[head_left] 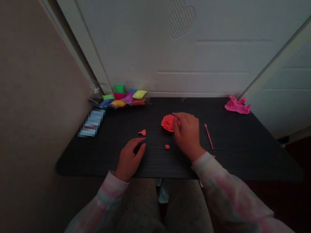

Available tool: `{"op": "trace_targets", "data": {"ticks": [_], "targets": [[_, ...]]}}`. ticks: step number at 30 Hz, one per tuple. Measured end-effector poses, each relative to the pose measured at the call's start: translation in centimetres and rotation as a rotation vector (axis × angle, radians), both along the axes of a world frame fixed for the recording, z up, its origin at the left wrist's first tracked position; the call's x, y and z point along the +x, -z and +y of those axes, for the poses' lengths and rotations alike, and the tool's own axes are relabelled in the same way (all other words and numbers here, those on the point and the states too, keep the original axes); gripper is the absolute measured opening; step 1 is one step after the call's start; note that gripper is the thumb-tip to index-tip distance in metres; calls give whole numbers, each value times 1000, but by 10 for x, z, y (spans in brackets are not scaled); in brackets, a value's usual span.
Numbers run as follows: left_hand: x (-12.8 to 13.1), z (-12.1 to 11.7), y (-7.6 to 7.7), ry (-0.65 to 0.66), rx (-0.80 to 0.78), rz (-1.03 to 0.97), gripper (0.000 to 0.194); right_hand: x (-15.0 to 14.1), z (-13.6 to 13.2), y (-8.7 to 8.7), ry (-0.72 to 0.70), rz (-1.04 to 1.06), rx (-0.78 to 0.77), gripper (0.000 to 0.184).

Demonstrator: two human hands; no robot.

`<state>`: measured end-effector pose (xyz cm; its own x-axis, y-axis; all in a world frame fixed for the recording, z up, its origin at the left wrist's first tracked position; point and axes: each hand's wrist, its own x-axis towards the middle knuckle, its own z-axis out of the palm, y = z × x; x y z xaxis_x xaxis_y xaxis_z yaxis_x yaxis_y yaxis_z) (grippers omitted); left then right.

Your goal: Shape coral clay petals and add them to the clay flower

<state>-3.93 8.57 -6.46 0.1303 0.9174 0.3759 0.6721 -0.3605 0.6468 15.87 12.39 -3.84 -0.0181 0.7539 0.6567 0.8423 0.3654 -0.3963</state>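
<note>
On the black table lies a round, ruffled orange-red clay piece (168, 122), petalled like a flower. My right hand (187, 133) has its thumb and index finger around the right edge of this piece, partly covering it. My left hand (131, 158) rests near the table's front edge, fingers loosely curved and thumb apart, with nothing visible in it. Just beyond its fingertips is a small teardrop-shaped clay bit (142, 132). A little clay ball (167, 147) sits between the two hands. To the right of my right hand lies a thin pink modelling tool (209, 136).
Colourful clay packets (118, 103) in clear plastic lie at the back left of the black table (245, 146). A crumpled bright pink lump (237, 105) sits at the back right. A pixelated pale rectangle (92, 123) is at the left edge. White panels (212, 58) stand behind.
</note>
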Motion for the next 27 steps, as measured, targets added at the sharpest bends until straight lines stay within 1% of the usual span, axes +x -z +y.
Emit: {"op": "trace_targets", "data": {"ticks": [2, 4, 6, 10, 19, 27], "targets": [[-2, 0, 2, -39, 9, -65, 20, -18, 10, 2, -69, -143, -5, 23], [-2, 0, 2, -60, 16, -116, 19, -31, 13, 7, -108, -256, -10, 24], [-3, -1, 2, -69, 17, -153, 19, -37, 14, 12, -116, -338, -15, 25], [-3, -1, 3, -55, 13, -197, 18, -38, 12, 19, -98, -440, -29, 28], [-3, -2, 4, -30, 26, -238, 19, -41, 10, 25, -59, -537, -74, 33], [-3, -2, 4, -32, 13, -240, 19, -43, 9, 26, -42, -511, -125, 35]]}}
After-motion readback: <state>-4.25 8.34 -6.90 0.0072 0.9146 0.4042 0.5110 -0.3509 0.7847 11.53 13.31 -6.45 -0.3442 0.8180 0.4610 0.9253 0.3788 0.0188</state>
